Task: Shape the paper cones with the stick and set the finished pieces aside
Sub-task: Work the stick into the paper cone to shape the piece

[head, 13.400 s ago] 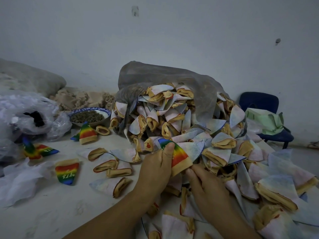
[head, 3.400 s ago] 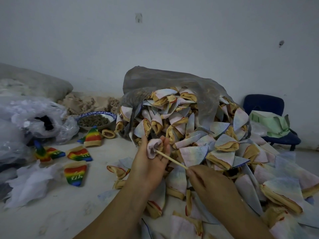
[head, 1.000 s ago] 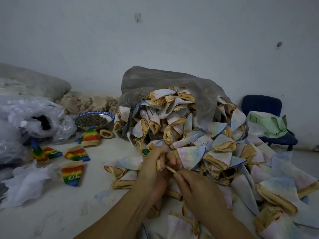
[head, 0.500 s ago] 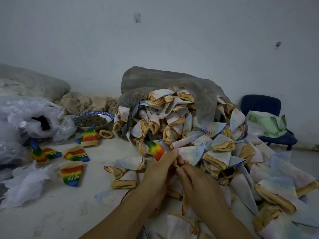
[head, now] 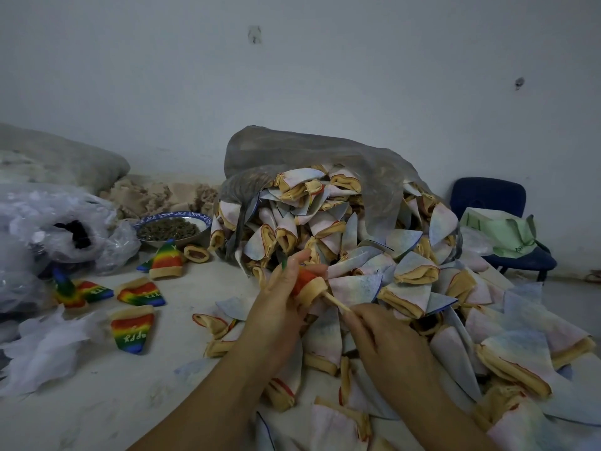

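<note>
By the cone pile (head: 325, 229), left hand (head: 279, 307) grips rainbow cone (head: 307, 286), right hand (head: 387, 340) pinches stick (head: 336, 301) inside it.

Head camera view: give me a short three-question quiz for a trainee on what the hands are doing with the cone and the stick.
1. True or false: the left hand grips a rainbow cone.
2. Multiple choice: the right hand pinches A) a stick pushed into the cone's open end, B) scissors, C) a spoon.
3. Fill in: the finished rainbow cones lie on the person's ____ side.

Key: 1 true; 2 A; 3 left.
</note>
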`<state>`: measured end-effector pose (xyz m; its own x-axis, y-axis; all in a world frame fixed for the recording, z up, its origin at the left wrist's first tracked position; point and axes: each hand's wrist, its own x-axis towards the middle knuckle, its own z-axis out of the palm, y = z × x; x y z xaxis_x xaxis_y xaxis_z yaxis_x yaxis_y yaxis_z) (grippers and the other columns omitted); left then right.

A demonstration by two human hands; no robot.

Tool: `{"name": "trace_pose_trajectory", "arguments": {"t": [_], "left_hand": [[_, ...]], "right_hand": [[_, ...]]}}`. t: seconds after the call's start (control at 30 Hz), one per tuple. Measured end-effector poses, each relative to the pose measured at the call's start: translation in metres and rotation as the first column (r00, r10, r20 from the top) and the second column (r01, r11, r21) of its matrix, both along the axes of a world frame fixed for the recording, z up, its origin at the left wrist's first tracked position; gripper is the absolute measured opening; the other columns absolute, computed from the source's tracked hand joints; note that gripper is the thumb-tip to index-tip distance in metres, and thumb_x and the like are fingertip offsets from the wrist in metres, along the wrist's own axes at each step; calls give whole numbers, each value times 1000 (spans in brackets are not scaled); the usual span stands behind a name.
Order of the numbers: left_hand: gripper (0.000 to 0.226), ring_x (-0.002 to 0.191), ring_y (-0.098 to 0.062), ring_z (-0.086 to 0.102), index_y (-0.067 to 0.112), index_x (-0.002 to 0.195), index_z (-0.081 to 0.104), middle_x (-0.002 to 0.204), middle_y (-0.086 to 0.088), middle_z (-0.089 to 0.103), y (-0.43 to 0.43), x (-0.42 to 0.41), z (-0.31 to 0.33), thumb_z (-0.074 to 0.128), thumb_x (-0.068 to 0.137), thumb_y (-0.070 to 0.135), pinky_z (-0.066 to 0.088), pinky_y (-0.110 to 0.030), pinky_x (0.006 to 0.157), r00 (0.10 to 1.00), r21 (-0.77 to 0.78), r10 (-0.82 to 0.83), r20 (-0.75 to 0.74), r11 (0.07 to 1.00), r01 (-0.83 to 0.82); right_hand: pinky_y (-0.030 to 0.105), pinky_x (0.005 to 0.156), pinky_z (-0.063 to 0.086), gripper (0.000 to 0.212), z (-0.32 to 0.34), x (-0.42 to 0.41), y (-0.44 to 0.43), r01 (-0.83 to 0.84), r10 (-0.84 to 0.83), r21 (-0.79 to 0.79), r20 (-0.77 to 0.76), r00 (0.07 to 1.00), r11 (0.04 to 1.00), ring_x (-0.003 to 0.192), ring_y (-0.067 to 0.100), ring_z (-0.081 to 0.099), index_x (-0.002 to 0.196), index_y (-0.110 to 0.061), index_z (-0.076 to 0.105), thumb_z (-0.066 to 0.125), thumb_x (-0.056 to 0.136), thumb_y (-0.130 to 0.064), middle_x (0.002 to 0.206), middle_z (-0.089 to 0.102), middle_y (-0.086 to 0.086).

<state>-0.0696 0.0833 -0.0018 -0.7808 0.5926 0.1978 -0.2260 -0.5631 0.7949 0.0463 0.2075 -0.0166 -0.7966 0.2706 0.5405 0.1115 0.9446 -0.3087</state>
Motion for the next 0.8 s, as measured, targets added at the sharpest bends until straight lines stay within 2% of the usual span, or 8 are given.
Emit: {"name": "trace_pose_trajectory", "arguments": {"t": [0.1,0.2,0.3,0.4,0.5,0.57,0.7,0.8], "left_hand": [[34,87,-15,72,27,105,74,99,-3,73,-2,-1,-1,58,83,48,57,-25,67,998,-70,60,-15,996,-61],[42,78,-18,68,17,98,70,90,-6,68,-2,-4,-5,68,73,51,56,-28,64,991,-131,137,2,982,-135],[42,61,-16,64,10,91,59,69,-5,64,-3,-6,-6,71,72,45,55,-29,57,988,-144,155,25,978,-150],[30,48,-12,56,12,80,52,57,0,57,-4,-5,-5,69,79,37,49,-25,48,991,-130,132,13,983,-130],[27,44,-11,50,14,73,51,53,0,50,-3,-3,-3,62,93,28,45,-23,45,995,-153,101,27,984,-96],[29,39,-8,47,13,67,53,50,1,48,-1,0,-2,62,92,24,41,-19,40,995,-144,85,50,987,-77],[29,42,-10,33,20,61,54,52,2,38,5,5,1,75,69,39,29,-21,44,996,-121,49,72,992,-40],[33,45,-10,36,20,62,60,55,0,40,3,5,3,70,72,51,29,-22,46,996,-117,57,73,992,-48]], "right_hand": [[26,55,42,53,-2,0,-1,-9,9,8,14,1000,1000,66,7,50,97,-30,58,13,88,-57,77,53,-13],[30,55,45,58,-3,0,-2,-26,25,20,42,999,999,66,10,53,92,-30,57,9,86,-61,76,57,-8],[31,54,45,48,-6,0,-3,-34,32,43,35,999,998,65,10,54,90,-30,60,20,90,-58,76,60,-7],[30,53,46,38,-6,0,-5,-53,52,50,33,998,997,64,8,54,92,-29,62,31,95,-51,75,60,-9],[26,53,44,50,-3,0,-7,-88,87,36,36,996,995,61,7,54,93,-30,62,20,91,-58,74,60,-10],[28,55,46,57,-3,0,-10,-100,100,-7,42,994,995,64,8,55,95,-31,60,12,86,-62,75,60,-11],[31,60,46,59,-7,0,-11,-105,110,-160,19,994,982,67,7,56,93,-30,59,13,81,-64,72,60,-11],[30,59,45,51,-8,-2,-11,-126,132,-237,7,991,963,67,5,56,85,-35,56,16,79,-66,69,60,-11]]}}
